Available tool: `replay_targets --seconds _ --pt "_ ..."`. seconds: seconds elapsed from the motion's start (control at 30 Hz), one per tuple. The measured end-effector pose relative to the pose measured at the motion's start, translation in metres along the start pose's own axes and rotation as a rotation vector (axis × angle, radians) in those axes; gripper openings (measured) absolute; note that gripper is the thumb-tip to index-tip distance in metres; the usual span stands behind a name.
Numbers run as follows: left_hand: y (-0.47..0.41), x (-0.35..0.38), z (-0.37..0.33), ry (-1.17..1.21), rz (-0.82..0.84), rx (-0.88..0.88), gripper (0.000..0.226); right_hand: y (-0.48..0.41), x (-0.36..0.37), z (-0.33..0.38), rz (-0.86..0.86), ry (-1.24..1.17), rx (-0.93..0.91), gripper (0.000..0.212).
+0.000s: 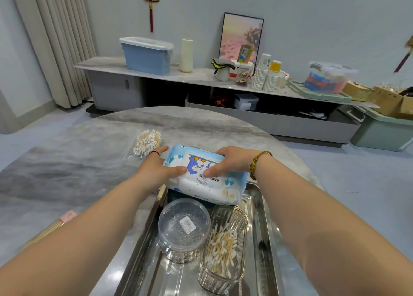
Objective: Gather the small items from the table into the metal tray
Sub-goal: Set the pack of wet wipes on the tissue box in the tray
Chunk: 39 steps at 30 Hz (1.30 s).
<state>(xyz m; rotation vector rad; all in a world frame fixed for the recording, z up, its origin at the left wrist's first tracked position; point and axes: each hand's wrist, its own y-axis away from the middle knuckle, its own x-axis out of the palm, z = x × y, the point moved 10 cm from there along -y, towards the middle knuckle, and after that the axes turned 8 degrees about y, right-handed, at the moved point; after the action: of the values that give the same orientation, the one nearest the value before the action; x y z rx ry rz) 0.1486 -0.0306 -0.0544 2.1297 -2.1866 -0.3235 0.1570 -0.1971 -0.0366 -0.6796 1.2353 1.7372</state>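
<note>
1. Head view: Both hands grip a pack of baby wipes (204, 175) over the far end of the metal tray (267, 219); the left hand (156, 168) clasps its left edge, the right hand (230, 161) its right, fingers curled over the top and thumbs pressed on the near face.
2. Already in the tray stand a round clear jar (184, 228) and a clear box of cotton swabs (223, 248).
3. The step in hand appears to be placing the wipes; the next move calls for lowering the pack into the free far end and loosening both grips.
4. A bag of cotton swabs (146, 143) remains on the table (67, 161), beyond the left hand.
</note>
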Motion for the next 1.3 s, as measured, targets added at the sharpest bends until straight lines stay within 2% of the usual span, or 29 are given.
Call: replay_targets --seconds 0.23,0.37,0.53,0.67,0.83,0.9,1.0,1.03,1.2,1.3 --pt "0.007 0.006 -0.002 -0.017 -0.025 0.062 0.064 -0.001 0.000 0.004 0.020 0.006 -0.019 0.039" --pt "0.010 0.010 -0.005 -0.042 -0.022 0.067 0.065 0.001 -0.003 0.008 0.005 0.014 -0.042 0.041" --pt "0.011 0.008 0.003 -0.062 -0.035 0.041 0.068 0.001 -0.001 0.008 -0.023 -0.110 -0.065 0.035" --pt "0.011 0.008 0.002 -0.040 -0.066 0.046 0.064 -0.003 -0.001 0.003 -0.090 -0.249 -0.090 0.049" --pt "0.007 0.003 0.005 -0.059 -0.109 0.027 0.061 -0.008 -0.008 -0.004 -0.176 -0.266 -0.033 0.060" --pt "0.007 0.001 0.005 -0.030 -0.105 0.012 0.058 -0.005 -0.012 -0.010 -0.207 -0.284 -0.016 0.051" --pt "0.006 -0.009 0.003 -0.005 -0.132 0.020 0.052 -0.002 -0.017 -0.013 -0.230 -0.265 -0.027 0.019" --pt "0.005 -0.013 0.002 -0.011 -0.149 0.023 0.050 -0.002 -0.020 -0.015 -0.250 -0.260 -0.023 0.014" --pt "-0.016 -0.040 0.004 -0.088 -0.231 0.033 0.039 -0.017 -0.042 -0.021 -0.376 -0.237 -0.018 0.027" --pt "-0.039 -0.056 0.008 -0.144 -0.269 0.030 0.037 -0.036 -0.046 -0.027 -0.381 -0.208 -0.006 0.029"
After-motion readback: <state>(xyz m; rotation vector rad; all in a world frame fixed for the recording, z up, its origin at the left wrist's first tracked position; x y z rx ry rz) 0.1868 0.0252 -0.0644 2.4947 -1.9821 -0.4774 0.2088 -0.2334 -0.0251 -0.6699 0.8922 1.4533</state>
